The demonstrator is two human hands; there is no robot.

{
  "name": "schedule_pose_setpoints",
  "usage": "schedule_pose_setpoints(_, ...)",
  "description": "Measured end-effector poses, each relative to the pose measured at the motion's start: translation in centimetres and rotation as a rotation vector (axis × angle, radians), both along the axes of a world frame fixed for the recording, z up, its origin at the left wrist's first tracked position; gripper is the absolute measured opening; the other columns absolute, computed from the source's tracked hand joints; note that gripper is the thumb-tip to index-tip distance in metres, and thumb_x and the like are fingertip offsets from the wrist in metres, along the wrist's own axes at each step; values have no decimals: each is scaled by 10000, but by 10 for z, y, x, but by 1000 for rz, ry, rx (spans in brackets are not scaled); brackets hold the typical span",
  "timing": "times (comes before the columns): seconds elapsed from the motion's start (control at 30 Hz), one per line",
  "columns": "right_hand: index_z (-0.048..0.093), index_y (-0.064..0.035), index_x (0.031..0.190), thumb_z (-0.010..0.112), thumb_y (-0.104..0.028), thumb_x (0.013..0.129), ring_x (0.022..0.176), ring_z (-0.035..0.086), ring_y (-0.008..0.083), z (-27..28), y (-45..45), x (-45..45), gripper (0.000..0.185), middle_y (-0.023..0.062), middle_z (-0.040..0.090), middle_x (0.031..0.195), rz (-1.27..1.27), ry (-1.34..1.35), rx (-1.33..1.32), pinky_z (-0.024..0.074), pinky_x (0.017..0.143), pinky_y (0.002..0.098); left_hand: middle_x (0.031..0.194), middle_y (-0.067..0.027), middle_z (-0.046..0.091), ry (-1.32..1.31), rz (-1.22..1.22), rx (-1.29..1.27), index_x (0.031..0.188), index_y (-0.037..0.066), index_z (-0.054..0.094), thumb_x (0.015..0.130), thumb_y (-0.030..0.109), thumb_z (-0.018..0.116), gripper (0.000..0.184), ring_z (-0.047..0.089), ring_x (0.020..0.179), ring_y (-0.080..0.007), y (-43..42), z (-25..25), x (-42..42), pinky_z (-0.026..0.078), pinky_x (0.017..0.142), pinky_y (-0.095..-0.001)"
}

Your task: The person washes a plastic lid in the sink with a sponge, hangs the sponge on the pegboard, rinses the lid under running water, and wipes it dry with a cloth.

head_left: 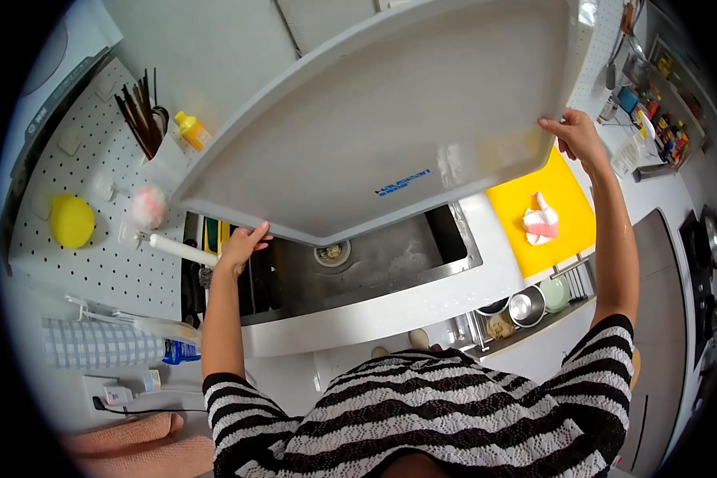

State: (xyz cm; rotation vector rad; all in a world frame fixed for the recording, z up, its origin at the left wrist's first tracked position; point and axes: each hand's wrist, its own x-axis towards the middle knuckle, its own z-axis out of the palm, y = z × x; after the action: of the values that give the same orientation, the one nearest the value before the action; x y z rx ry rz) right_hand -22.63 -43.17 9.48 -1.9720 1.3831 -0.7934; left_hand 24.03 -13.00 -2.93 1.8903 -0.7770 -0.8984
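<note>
A large shallow grey tray (390, 119) with a raised rim and blue lettering is tilted up above the sink (398, 255). My left hand (245, 245) is closed on its lower left edge. On the right side, my right hand (577, 142) grips the tray's edge, with the thumb on the near face. Part of the sink is hidden behind the tray, but the drain strainer (332, 255) shows with some scraps in it. Below my right hand lies a yellow cutting board (510, 195) with a crumpled pink and white cloth (540, 219) on it.
A pegboard (88, 271) on the left carries a yellow sponge (72, 221) and a chopstick holder (166, 162). An open drawer (534, 323) with pots and bowls sticks out under the counter (374, 315). Bottles stand at the far right, near a stove (705, 271).
</note>
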Motion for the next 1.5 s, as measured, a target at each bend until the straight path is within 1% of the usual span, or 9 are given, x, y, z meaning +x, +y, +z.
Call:
schedule_pose_setpoints(0.23, 598, -51, 793, 610, -267, 736, 330, 351, 30, 23, 13, 9, 223, -22, 420, 431, 67, 3, -70, 237, 293, 165, 950, -67, 535, 174, 36, -3, 1024, 15, 497, 779, 302, 566, 384, 530, 841, -148, -4, -33, -3, 443, 705, -258)
schedule_pose_setpoints(0.3, 592, -63, 737, 627, -307, 710, 333, 377, 55, 30, 13, 11, 247, 8, 437, 432, 31, 68, -117, 249, 312, 185, 959, -70, 532, 203, 26, 14, 1034, 11, 489, 780, 301, 566, 393, 527, 852, -151, -8, -37, -5, 440, 716, -264)
schedule_pose_setpoints(0.5, 607, -86, 766, 618, -343, 717, 344, 360, 37, 48, -5, 16, 261, -11, 447, 453, 88, 83, -242, 244, 311, 176, 1028, -98, 509, 260, -2, -7, 1077, -19, 448, 783, 320, 555, 460, 520, 887, -164, -15, -42, -11, 432, 757, -271)
schedule_pose_setpoints(0.8, 601, -83, 774, 608, -406, 705, 345, 349, 43, 74, -11, 20, 331, -8, 438, 456, 28, 235, -341, 222, 317, 184, 1007, -87, 518, 282, 12, -53, 1077, -6, 449, 793, 291, 547, 422, 527, 879, -178, -22, -46, -13, 445, 725, -263)
schedule_pose_setpoints(1.0, 596, -73, 781, 616, -382, 705, 340, 335, 41, 74, 1, 22, 319, -11, 427, 454, 4, 182, -372, 213, 320, 185, 989, -74, 532, 217, 18, -46, 1062, 11, 475, 796, 299, 540, 397, 537, 851, -150, -18, -43, -14, 445, 713, -241)
schedule_pose_setpoints(1.07, 602, -22, 762, 602, -304, 728, 480, 505, 111, 89, 13, 20, 285, 51, 542, 565, 42, 210, -152, 392, 421, 227, 987, -80, 532, 206, 11, -51, 1054, 7, 481, 794, 306, 543, 401, 538, 849, -152, -18, -42, -15, 444, 715, -243)
schedule_pose_setpoints(1.1, 590, -24, 614, 668, -273, 675, 328, 394, 72, 85, 14, 22, 267, -4, 443, 406, 41, 48, -205, 282, 318, 206, 985, -86, 533, 193, 16, -56, 1045, 3, 487, 791, 313, 545, 405, 538, 847, -155, -18, -41, -15, 444, 717, -245)
schedule_pose_setpoints(1.2, 583, -27, 624, 654, -278, 687, 360, 425, 80, 86, 13, 18, 269, 13, 472, 441, 42, 103, -191, 310, 337, 210, 991, -78, 523, 194, 15, -54, 1033, -18, 474, 779, 329, 559, 439, 532, 852, -154, -18, -39, -16, 443, 718, -254)
schedule_pose_setpoints(1.5, 580, -26, 628, 652, -264, 696, 371, 424, 83, 85, 16, 16, 257, 16, 471, 448, 8, 104, -204, 305, 346, 207, 967, -80, 530, 163, -1, -62, 1040, -25, 472, 784, 333, 550, 447, 531, 851, -151, -21, -37, -15, 442, 717, -250)
